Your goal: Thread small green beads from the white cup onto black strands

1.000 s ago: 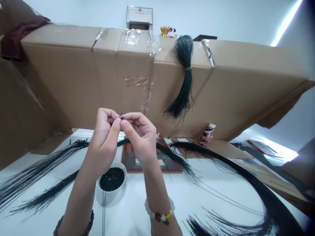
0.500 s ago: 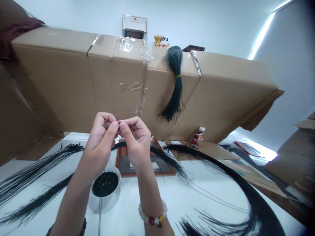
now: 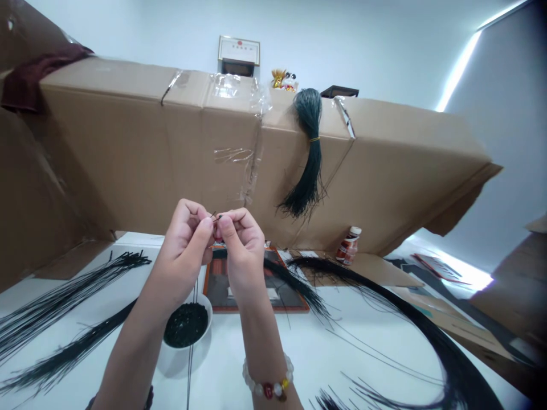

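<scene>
Raised in front of the cardboard, my left hand and my right hand meet at their fingertips. Both pinch the thin dark strands, which hang down past the bowl; a short dark end pokes up between the thumbs. Whatever small piece is between the fingers is mostly hidden. Below my left hand stands a white bowl filled with small dark-green bits. A bead bracelet circles my right wrist.
Bundles of dark strands lie at left and right on the white table. A framed board lies behind my hands. A bottle stands near the cardboard wall, over which another strand bundle hangs.
The view has tilted and shifted slightly. My hands remain pinched together, their fingertips slightly farther apart, and the hanging strands have swung right across the bowl.
</scene>
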